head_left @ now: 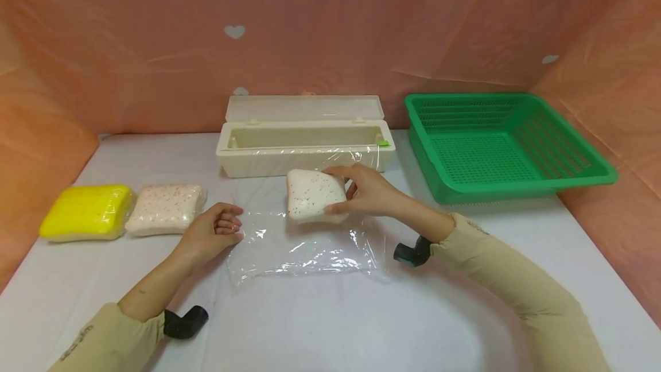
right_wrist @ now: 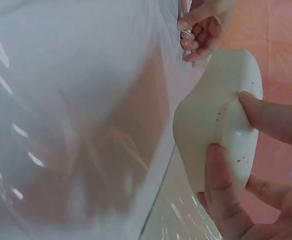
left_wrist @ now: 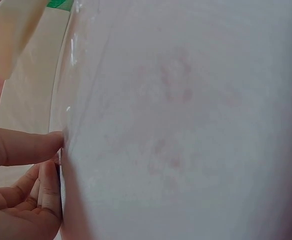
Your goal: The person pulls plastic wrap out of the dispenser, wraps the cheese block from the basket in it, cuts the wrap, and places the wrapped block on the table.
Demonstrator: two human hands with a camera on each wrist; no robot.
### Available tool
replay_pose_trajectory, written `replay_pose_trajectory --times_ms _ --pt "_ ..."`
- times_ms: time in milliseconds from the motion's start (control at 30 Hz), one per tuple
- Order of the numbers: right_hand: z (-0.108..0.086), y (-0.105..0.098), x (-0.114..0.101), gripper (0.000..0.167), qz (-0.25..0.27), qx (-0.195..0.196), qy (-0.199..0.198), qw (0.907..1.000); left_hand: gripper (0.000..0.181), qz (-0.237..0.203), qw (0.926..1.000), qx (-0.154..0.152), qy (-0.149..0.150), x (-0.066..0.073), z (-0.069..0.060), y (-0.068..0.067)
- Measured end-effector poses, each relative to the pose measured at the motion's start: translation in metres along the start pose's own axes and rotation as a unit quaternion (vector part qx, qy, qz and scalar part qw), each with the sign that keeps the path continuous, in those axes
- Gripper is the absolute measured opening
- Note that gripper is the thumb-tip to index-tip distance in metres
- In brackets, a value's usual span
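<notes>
My right hand [head_left: 364, 191] grips a white, pillow-shaped block [head_left: 312, 194] with dark red specks by its right side. Its thumb and fingertips press the smooth, pale block in the right wrist view. The block is held tilted above a sheet of cling film [head_left: 304, 251] spread on the table. At the film's left edge lies my left hand [head_left: 209, 228], thumb and index finger apart and the other fingers loosely curled. In the left wrist view the left thumb [left_wrist: 31, 146] touches the film's edge. Behind the film stands a cream cling film dispenser [head_left: 304, 162], lid raised.
To the left, a yellow block [head_left: 85, 211] and a pinkish speckled block [head_left: 166, 208], both in shiny wrap, sit side by side. A green basket [head_left: 439, 174] stands at the back right. An orange cloth [head_left: 310, 33] with white hearts hangs behind the white-covered table [head_left: 335, 326].
</notes>
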State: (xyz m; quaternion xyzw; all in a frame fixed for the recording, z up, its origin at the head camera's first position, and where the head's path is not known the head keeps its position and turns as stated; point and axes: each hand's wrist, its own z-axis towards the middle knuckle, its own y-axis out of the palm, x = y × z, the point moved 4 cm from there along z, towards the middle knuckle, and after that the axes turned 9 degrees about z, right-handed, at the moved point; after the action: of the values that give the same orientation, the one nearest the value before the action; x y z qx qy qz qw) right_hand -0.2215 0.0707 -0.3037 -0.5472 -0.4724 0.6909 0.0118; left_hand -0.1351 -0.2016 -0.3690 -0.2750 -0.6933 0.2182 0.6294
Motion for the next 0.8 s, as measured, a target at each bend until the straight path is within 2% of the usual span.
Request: replay_pose_trajectory --times_ms 400,700,800 --pt "0.002 0.019 0.004 0.068 -0.021 -0.026 0.01 0.9994 0.046 -0.004 1.0 0.0 -0.001 0.001 0.002 0.0" --pt "-0.001 0.031 0.016 0.07 -0.045 -0.056 0.041 0.9966 0.046 -0.01 0.9999 0.0 -0.004 0.0 0.002 0.001" --pt "-0.001 0.034 0.019 0.071 -0.042 -0.063 0.039 0.9963 0.047 -0.009 0.9999 -0.004 -0.01 0.0 0.002 0.001"
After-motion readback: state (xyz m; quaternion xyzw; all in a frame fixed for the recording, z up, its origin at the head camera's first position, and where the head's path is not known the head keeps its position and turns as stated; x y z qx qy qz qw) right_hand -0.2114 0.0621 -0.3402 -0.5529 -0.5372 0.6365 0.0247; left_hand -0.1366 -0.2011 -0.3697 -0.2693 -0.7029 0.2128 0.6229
